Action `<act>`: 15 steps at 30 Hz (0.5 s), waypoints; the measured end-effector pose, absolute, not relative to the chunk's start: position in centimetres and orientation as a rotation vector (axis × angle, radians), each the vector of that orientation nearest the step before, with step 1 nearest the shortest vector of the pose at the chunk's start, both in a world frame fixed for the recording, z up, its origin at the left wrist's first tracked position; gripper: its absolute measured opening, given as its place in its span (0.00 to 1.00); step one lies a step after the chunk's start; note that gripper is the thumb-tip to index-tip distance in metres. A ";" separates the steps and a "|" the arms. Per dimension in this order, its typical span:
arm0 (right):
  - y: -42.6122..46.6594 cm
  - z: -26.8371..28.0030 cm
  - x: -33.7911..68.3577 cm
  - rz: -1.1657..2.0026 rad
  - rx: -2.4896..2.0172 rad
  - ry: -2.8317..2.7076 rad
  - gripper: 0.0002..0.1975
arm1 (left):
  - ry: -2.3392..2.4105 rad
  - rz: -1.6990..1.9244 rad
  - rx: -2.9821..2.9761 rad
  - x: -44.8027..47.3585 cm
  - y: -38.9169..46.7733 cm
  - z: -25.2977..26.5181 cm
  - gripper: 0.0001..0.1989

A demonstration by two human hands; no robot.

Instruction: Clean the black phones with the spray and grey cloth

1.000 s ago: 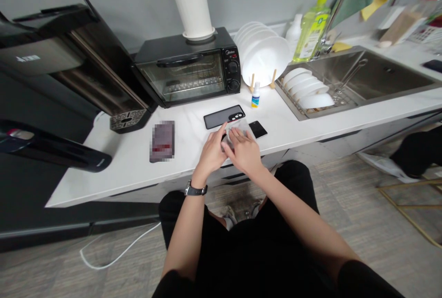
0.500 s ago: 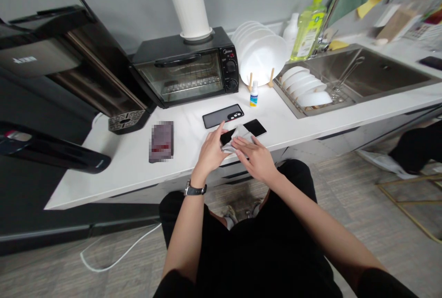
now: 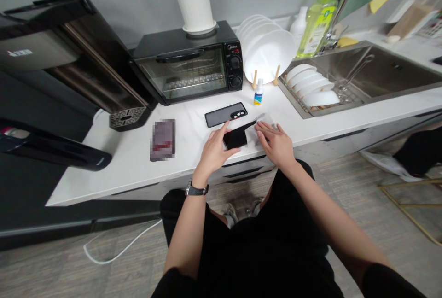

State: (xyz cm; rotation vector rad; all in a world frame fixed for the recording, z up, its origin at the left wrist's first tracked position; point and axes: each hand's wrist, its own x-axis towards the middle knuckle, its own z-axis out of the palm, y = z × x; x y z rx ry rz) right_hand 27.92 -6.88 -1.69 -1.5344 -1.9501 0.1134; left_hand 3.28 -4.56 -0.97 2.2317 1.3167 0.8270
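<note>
A black smartphone (image 3: pixel 236 137) lies on the white counter, its right part covered by a pale wipe (image 3: pixel 253 136). My left hand (image 3: pixel 214 149) grips the phone's left end, thumb along the near edge and fingers at the far edge. With fingers fairly straight, my right hand (image 3: pixel 276 143) holds the wipe pressed down over the phone's right end. Just behind the phone is a dark phone case (image 3: pixel 226 114) with camera cutouts. A small white spray bottle (image 3: pixel 258 93) with a blue and yellow label stands upright beyond them.
A toaster oven (image 3: pixel 193 70) stands at the back, with white plates (image 3: pixel 271 56) in a rack beside it. White bowls (image 3: pixel 321 98) sit at the sink (image 3: pixel 380 74) on the right. A blurred-out flat object (image 3: pixel 163 139) and a black dispenser machine (image 3: pixel 103 67) are on the left.
My right hand and the wipe have slid right along the phone, uncovering more of its left part. My left hand stays at the left end. The view has shifted slightly.
</note>
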 end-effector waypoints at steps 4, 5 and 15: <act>-6.0 -1.9 26.5 0.015 -1.593 -1.920 0.24 | 1.307 0.844 2.222 3.4 -4.5 -0.9 0.50; -5.9 -1.9 26.0 -0.005 -1.604 -1.921 0.26 | 1.305 0.849 2.219 3.4 -4.5 -0.8 0.50; -7.9 -1.4 18.7 0.081 -1.454 -2.071 0.29 | 1.298 0.828 2.303 3.0 -4.4 -1.3 0.42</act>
